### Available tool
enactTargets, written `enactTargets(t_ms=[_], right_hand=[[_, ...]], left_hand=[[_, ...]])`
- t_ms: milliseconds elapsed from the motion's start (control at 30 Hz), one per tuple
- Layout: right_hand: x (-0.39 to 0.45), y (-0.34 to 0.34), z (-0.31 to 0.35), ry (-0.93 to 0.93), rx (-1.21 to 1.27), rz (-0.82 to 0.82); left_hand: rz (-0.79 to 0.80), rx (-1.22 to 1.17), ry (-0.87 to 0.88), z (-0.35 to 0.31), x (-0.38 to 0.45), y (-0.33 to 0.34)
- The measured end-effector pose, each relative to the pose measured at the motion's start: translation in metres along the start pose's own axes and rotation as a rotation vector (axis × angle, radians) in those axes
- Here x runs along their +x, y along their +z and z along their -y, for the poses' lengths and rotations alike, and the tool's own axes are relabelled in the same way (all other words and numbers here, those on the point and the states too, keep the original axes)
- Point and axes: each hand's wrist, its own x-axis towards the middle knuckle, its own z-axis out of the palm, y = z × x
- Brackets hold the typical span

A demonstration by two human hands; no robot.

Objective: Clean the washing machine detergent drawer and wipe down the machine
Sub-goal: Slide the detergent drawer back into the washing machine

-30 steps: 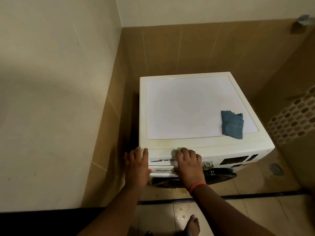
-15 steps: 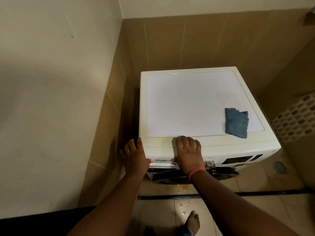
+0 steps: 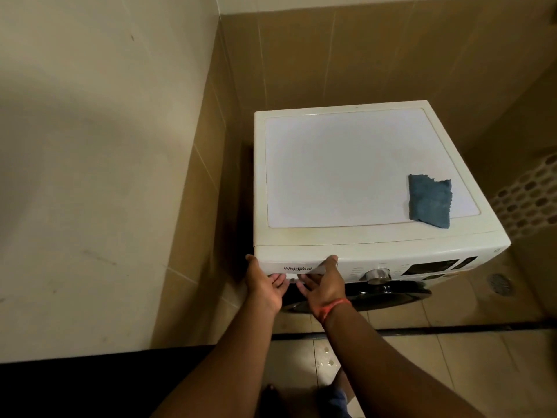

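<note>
Against the lower edge of the white detergent drawer front (image 3: 297,268) marked "Whirlpool", both hands were set with palms turned upward. To the left of them rose a plain cream wall (image 3: 105,161) above a dark band, meeting brown wall tiles (image 3: 331,55) in the corner. The left hand (image 3: 265,286) held the drawer's left end, its thumb up against the machine's front left corner and its fingers (image 3: 278,279) curled under the drawer's bottom edge. Just beside it, almost touching, the right hand (image 3: 322,286) gripped the same edge, thumb pressed on the panel at the drawer's right end and fingers (image 3: 306,279) hooked beneath; a thin orange wristband (image 3: 333,306) circled that wrist. How far the drawer stood out from the panel could not be told. Above the hands lay the flat top of the white front-loading washing machine (image 3: 346,164). Right of the right hand sat a round silver control knob (image 3: 376,274), then a dark display panel (image 3: 431,267), with the dark door rim (image 3: 391,292) below. Well up and right of the fingers, a folded blue cloth (image 3: 429,200) lay on the machine's top near its right front corner. Farther right, a round floor drain (image 3: 498,283) showed in the tan tiled floor (image 3: 452,372).
</note>
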Motion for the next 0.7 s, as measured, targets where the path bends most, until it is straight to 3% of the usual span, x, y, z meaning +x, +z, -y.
enactTargets(t_ms=[300,500,700], right_hand=[[0.011,-0.008,-0.018,-0.007,0.146,0.092],[-0.006,-0.036,-0.039,-0.046,0.017,0.047],[-0.038,-0.081,-0.053,0.000,-0.281,-0.055]], left_hand=[[0.071,-0.042,-0.045,0.001,0.012,-0.009],[0.055,0.216,-0.092,0.019,0.000,-0.034],[0.012,0.518,-0.092,0.040,-0.031,-0.072]])
